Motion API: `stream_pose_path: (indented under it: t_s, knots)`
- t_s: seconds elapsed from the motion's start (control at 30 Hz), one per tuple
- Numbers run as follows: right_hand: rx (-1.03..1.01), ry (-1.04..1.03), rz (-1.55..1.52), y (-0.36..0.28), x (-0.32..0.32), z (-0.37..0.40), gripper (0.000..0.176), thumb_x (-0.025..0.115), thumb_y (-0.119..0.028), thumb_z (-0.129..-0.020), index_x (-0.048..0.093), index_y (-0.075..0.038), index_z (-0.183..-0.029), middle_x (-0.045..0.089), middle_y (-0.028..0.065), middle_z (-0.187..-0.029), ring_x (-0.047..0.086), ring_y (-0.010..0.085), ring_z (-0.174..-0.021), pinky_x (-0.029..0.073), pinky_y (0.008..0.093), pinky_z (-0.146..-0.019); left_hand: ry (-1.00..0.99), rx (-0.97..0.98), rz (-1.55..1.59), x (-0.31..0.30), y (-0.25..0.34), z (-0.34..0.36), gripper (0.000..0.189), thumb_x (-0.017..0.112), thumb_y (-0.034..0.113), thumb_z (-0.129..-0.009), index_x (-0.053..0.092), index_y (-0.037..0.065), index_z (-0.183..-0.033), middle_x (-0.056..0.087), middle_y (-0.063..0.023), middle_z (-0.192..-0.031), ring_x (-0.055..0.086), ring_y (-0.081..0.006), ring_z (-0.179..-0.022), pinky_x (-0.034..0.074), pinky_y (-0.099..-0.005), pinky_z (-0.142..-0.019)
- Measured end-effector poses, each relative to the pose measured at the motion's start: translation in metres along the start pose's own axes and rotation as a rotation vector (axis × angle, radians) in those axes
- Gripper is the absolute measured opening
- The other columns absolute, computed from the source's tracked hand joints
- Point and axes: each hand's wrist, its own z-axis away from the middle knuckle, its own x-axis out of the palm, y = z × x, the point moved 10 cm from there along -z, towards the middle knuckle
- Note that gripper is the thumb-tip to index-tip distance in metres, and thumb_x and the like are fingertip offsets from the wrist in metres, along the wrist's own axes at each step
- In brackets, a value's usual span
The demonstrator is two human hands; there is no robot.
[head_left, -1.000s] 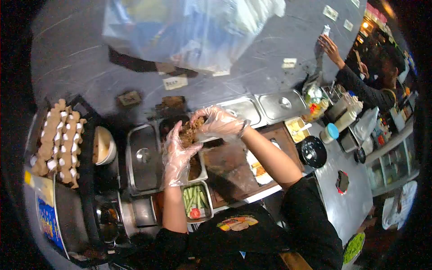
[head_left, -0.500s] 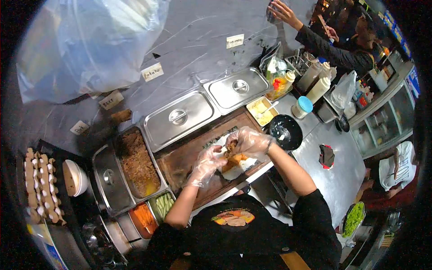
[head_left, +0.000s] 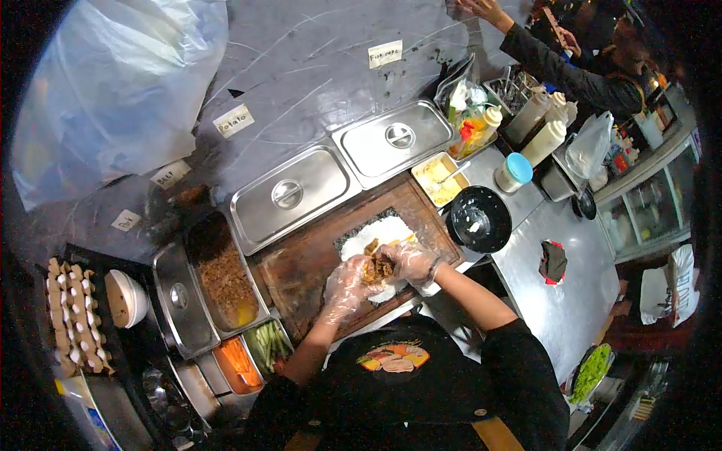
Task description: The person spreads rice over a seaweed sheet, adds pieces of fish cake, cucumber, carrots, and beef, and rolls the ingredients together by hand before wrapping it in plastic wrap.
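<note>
"That tray of meat (head_left: 224, 274), just off the board's (head_left: 301, 270) left edge: is it the same stuff they're handling?"

"Looks so. The left hand (head_left: 347, 282), gloved, has its fingers curled round the clump of meat (head_left: 378, 267). The right hand (head_left: 414, 263) pinches it from the other side, over the rice sheet (head_left: 380, 229) near the board's front edge."

"Any tips?"

"I'd press it into a narrow, even line — clear of the rice's edges, and of the black bowl (head_left: 479, 219) on the right."
</note>
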Motion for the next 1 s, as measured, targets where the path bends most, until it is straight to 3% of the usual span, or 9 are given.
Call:
stream_pose_path:
  t_s: [0.23, 0.33, 0.43, 0.47, 0.5, 0.6, 0.73, 0.87, 1.0]
  knots:
    - [-0.011, 0.033, 0.008, 0.035, 0.018, 0.008, 0.050, 0.072, -0.018, -0.072, 0.062, -0.016, -0.121, 0.066, 0.0146, -0.109, 0.063, 0.0346, -0.101, 0.050, 0.0444, -0.088, 0.068, 0.106, -0.086, 0.003, 0.005, -0.023, 0.086, 0.081, 0.056, -0.062, 0.052, 0.013, -0.131, 0.047, -0.0113, -0.140, 0.045, -0.0347, -0.125, 0.039, -0.0469, -0.104]
    - [-0.051, 0.123, 0.001, 0.033, 0.009, 0.013, 0.044, 0.072, -0.019, -0.074, 0.063, -0.014, -0.117, 0.067, 0.0142, -0.108, 0.063, 0.0334, -0.101, 0.050, 0.0432, -0.088, -0.150, 0.130, -0.268, 0.004, 0.007, -0.039, 0.102, 0.083, 0.058, -0.055, 0.045, 0.016, -0.140, 0.038, -0.0078, -0.149, 0.037, -0.0323, -0.134, 0.033, -0.0480, -0.109]
    - [-0.150, 0.225, -0.135, 0.025, -0.009, 0.014, 0.034, 0.071, -0.017, -0.077, 0.065, -0.012, -0.110, 0.067, 0.0131, -0.106, 0.064, 0.0321, -0.099, 0.051, 0.0407, -0.087, -0.303, 0.197, -0.308, 0.009, 0.010, -0.051, 0.096, 0.081, 0.062, -0.054, 0.055, 0.015, -0.133, 0.042, -0.0064, -0.145, 0.040, -0.0296, -0.132, 0.033, -0.0429, -0.110]
    - [-0.115, 0.242, -0.136, 0.027, -0.012, 0.014, 0.029, 0.070, -0.016, -0.079, 0.065, -0.011, -0.107, 0.067, 0.0126, -0.105, 0.064, 0.0316, -0.099, 0.051, 0.0398, -0.087, -0.189, 0.261, -0.297, -0.001, 0.019, -0.050, 0.075, 0.081, 0.059, -0.057, 0.064, 0.012, -0.114, 0.053, -0.0072, -0.130, 0.047, -0.0283, -0.123, 0.040, -0.0419, -0.102]
    - [-0.078, 0.263, -0.137, 0.031, -0.014, 0.014, 0.024, 0.069, -0.015, -0.081, 0.065, -0.010, -0.104, 0.067, 0.0122, -0.103, 0.064, 0.0312, -0.098, 0.051, 0.0388, -0.087, -0.195, 0.264, -0.296, 0.002, 0.018, -0.049, 0.075, 0.081, 0.059, -0.057, 0.064, 0.012, -0.114, 0.053, -0.0072, -0.130, 0.047, -0.0283, -0.123, 0.040, -0.0419, -0.102]
    - [-0.084, 0.264, -0.171, 0.033, -0.015, 0.016, 0.018, 0.066, -0.015, -0.084, 0.065, -0.009, -0.102, 0.067, 0.0122, -0.102, 0.064, 0.0307, -0.098, 0.051, 0.0391, -0.087, -0.083, 0.334, -0.223, -0.006, 0.022, -0.042, 0.046, 0.079, 0.048, -0.066, 0.061, 0.012, -0.088, 0.059, -0.0073, -0.096, 0.057, -0.0304, -0.099, 0.046, -0.0425, -0.087]
    - [-0.133, 0.291, -0.196, 0.031, -0.007, 0.018, 0.021, 0.065, -0.015, -0.085, 0.063, -0.009, -0.104, 0.066, 0.0124, -0.105, 0.063, 0.0313, -0.100, 0.050, 0.0402, -0.088, -0.107, 0.121, -0.022, -0.001, 0.001, -0.014, 0.051, 0.079, 0.050, -0.067, 0.061, 0.012, -0.096, 0.059, -0.0085, -0.107, 0.056, -0.0324, -0.105, 0.045, -0.0448, -0.091]
    - [-0.120, 0.240, -0.155, 0.039, 0.011, 0.012, 0.026, 0.065, -0.014, -0.081, 0.063, -0.010, -0.106, 0.065, 0.0117, -0.107, 0.062, 0.0318, -0.100, 0.050, 0.0405, -0.089, 0.024, 0.200, -0.117, 0.007, 0.000, 0.002, 0.072, 0.080, 0.050, -0.065, 0.055, 0.010, -0.119, 0.050, -0.0101, -0.128, 0.049, -0.0323, -0.119, 0.043, -0.0463, -0.098]
    - [-0.108, 0.247, 0.123, 0.025, 0.000, 0.013, 0.035, 0.067, -0.014, -0.073, 0.064, -0.012, -0.108, 0.065, 0.0102, -0.109, 0.062, 0.0319, -0.101, 0.051, 0.0416, -0.087, 0.060, 0.225, -0.167, -0.011, 0.025, -0.003, 0.066, 0.079, 0.042, -0.070, 0.057, 0.009, -0.123, 0.049, -0.0112, -0.130, 0.049, -0.0308, -0.119, 0.040, -0.0457, -0.099]
